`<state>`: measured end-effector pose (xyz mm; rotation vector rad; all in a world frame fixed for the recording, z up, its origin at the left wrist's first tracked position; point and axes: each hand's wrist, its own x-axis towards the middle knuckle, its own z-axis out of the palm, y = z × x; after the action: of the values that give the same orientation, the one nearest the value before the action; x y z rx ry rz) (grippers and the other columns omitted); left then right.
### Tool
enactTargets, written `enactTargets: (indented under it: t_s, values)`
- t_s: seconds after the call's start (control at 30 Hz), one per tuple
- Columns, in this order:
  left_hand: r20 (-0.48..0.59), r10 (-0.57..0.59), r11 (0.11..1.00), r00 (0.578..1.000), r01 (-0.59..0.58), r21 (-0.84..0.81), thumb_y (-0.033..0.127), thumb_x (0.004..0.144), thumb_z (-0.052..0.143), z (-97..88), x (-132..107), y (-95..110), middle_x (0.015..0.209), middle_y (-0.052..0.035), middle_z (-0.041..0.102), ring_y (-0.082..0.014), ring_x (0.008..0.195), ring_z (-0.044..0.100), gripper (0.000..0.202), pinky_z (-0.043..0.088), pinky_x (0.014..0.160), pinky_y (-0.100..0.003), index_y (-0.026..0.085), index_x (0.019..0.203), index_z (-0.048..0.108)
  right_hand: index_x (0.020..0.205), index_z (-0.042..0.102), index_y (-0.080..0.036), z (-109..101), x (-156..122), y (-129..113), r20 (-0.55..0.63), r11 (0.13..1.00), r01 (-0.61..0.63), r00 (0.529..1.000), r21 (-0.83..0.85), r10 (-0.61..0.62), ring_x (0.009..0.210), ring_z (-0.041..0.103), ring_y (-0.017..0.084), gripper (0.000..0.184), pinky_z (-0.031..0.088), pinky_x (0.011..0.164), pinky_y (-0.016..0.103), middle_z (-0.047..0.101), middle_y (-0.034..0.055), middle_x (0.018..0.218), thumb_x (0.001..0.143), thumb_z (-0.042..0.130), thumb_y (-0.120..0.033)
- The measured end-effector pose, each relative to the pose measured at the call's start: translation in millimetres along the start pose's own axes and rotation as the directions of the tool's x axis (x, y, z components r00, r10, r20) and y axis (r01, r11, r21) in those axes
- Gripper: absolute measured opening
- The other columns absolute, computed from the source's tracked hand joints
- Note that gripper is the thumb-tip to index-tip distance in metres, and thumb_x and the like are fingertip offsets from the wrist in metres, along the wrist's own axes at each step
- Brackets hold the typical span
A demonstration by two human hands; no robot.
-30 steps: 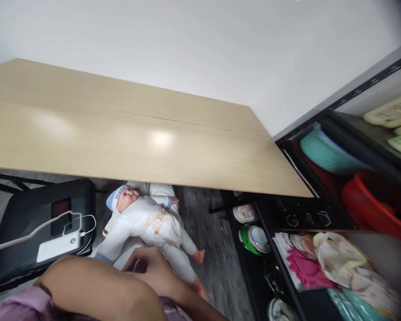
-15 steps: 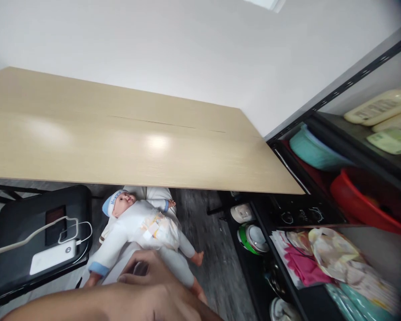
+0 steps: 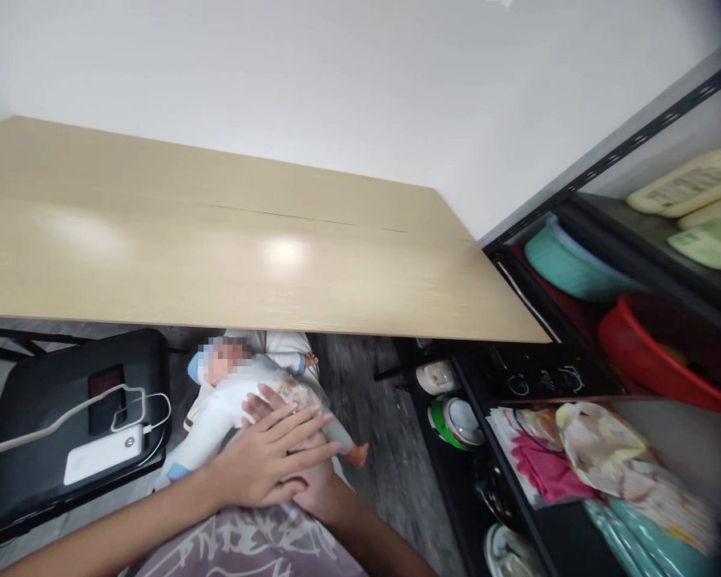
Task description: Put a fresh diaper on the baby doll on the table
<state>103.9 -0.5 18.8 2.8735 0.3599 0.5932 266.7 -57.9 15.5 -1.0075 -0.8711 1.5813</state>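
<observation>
My left hand (image 3: 268, 455) lies flat across the back of my right hand (image 3: 316, 479), its fingers stretched out. Under it, the right hand's fingertips stick out, extended toward the upper left. Neither hand grips a thing. Behind them lies a baby doll (image 3: 228, 401) in a white suit with blue cuffs and a blue-and-white cap, on its back in my lap area. The hands overlap its diapered middle in the view; whether they touch it I cannot tell. My patterned mauve clothing (image 3: 246, 545) shows below the wrists.
A wooden tabletop (image 3: 264, 264) spans the view ahead. At left is a black seat (image 3: 30, 417) with a white power bank (image 3: 103, 455) and cable. Black shelves at right hold a teal basin (image 3: 577, 260), a red basin (image 3: 661, 353) and a pink cloth (image 3: 549, 465).
My hands have come up and nearer the doll's middle. One curled hand and forearm filled the bottom before; now both hands show, laid one over the other with fingers straightened.
</observation>
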Motion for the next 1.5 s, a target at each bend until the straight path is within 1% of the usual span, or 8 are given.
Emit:
enactTargets:
  t_s: [0.17, 0.3, 0.47, 0.7, 0.87, 1.03, 1.23, 1.5]
  values:
    - [0.064, -0.063, 0.997, 0.996, 0.065, -0.033, 0.028, 0.120, 0.051, -12.0, -29.0, -9.7, 0.175, -0.0095, 0.060, -0.0271, 0.165, 0.052, 0.059, 0.031, 0.142, -0.046, 0.022, 0.178, 0.043, 0.132, 0.082, -0.037, -34.0, 40.1, -29.6, -0.116, 0.966, 0.078, 0.992, 0.245, -0.051, 0.141, 0.073, 0.031, 0.066, 0.046, 0.136, 0.062, 0.084, 0.0054, 0.135, 0.106, 0.049, -0.087]
    - [0.054, -0.274, 0.925, 0.960, 0.278, -0.258, 0.023, 0.117, 0.054, -21.4, -42.6, -11.7, 0.153, -0.0069, 0.074, -0.0260, 0.139, 0.068, 0.045, 0.050, 0.123, -0.044, 0.027, 0.162, 0.058, 0.121, 0.084, -0.028, -72.0, 56.4, -44.0, -0.033, 0.974, 0.148, 0.987, -0.172, -0.156, 0.118, 0.079, 0.029, 0.054, 0.055, 0.122, 0.052, 0.086, 0.0083, 0.115, 0.114, 0.051, -0.071]
    - [0.061, -0.521, 0.798, 0.852, 0.510, -0.321, 0.036, 0.120, 0.055, -7.2, -28.2, -28.4, 0.149, -0.0107, 0.072, -0.0303, 0.131, 0.065, 0.040, 0.052, 0.112, -0.048, 0.029, 0.159, 0.061, 0.126, 0.083, -0.025, -97.2, 89.3, -16.8, 0.034, 0.627, 0.080, 0.996, -0.775, -0.084, 0.120, 0.077, 0.030, 0.032, 0.058, 0.111, 0.045, 0.084, 0.0096, 0.129, 0.105, 0.073, -0.047]
    - [0.149, -0.556, 0.738, 0.818, 0.568, -0.363, 0.046, 0.118, 0.056, 7.5, -5.3, -61.0, 0.129, -0.0112, 0.071, -0.0310, 0.116, 0.062, 0.028, 0.049, 0.102, -0.047, 0.024, 0.121, 0.073, 0.090, 0.081, -0.025, -112.8, 128.6, 14.6, 0.100, 0.460, 0.134, 0.990, -0.878, -0.098, 0.089, 0.077, 0.023, 0.015, 0.056, 0.086, 0.032, 0.084, 0.0035, 0.094, 0.103, 0.075, -0.028]
    - [0.222, -0.526, 0.675, 0.821, 0.562, -0.479, 0.046, 0.120, 0.049, -23.0, -14.8, -65.8, 0.126, -0.0103, 0.071, -0.0286, 0.118, 0.063, 0.029, 0.048, 0.109, -0.045, 0.024, 0.114, 0.068, 0.090, 0.078, -0.023, -130.3, 145.0, 12.0, 0.010, 0.416, 0.088, 0.982, -0.905, -0.186, 0.094, 0.074, 0.023, 0.019, 0.056, 0.093, 0.034, 0.079, 0.0065, 0.096, 0.106, 0.067, -0.022]
    - [0.521, -0.411, 0.567, 0.748, 0.657, -0.496, 0.049, 0.119, 0.056, -66.8, -63.8, -46.0, 0.112, -0.0054, 0.073, -0.0237, 0.106, 0.068, 0.028, 0.054, 0.095, -0.033, 0.026, 0.117, 0.072, 0.121, 0.081, -0.025, -105.7, 134.6, -7.3, 0.215, 0.473, 0.278, 0.959, -0.836, -0.185, 0.121, 0.074, 0.022, 0.020, 0.055, 0.113, 0.036, 0.081, 0.0065, 0.124, 0.111, 0.064, -0.026]
    - [0.434, -0.391, 0.627, 0.812, 0.580, -0.520, 0.040, 0.119, 0.055, -71.2, -74.8, -28.2, 0.111, -0.0019, 0.076, -0.0229, 0.107, 0.071, 0.023, 0.059, 0.095, -0.033, 0.028, 0.115, 0.074, 0.126, 0.082, -0.027, -57.5, 113.1, -38.3, 0.646, 0.484, 0.580, 0.762, -0.655, -0.039, 0.123, 0.072, 0.024, 0.028, 0.054, 0.116, 0.040, 0.079, 0.0069, 0.126, 0.117, 0.059, -0.041]
    - [0.249, -0.433, 0.796, 0.866, 0.497, -0.346, 0.040, 0.112, 0.067, -16.7, 26.1, -69.0, 0.131, -0.0131, 0.076, -0.0308, 0.127, 0.066, 0.025, 0.054, 0.116, -0.049, 0.022, 0.129, 0.073, 0.106, 0.081, -0.027, -127.3, 32.8, -71.0, 0.253, 0.613, -0.020, 0.900, -0.790, 0.355, 0.066, 0.068, 0.021, 0.057, 0.052, 0.076, 0.033, 0.072, -0.0011, 0.068, 0.122, 0.030, -0.047]
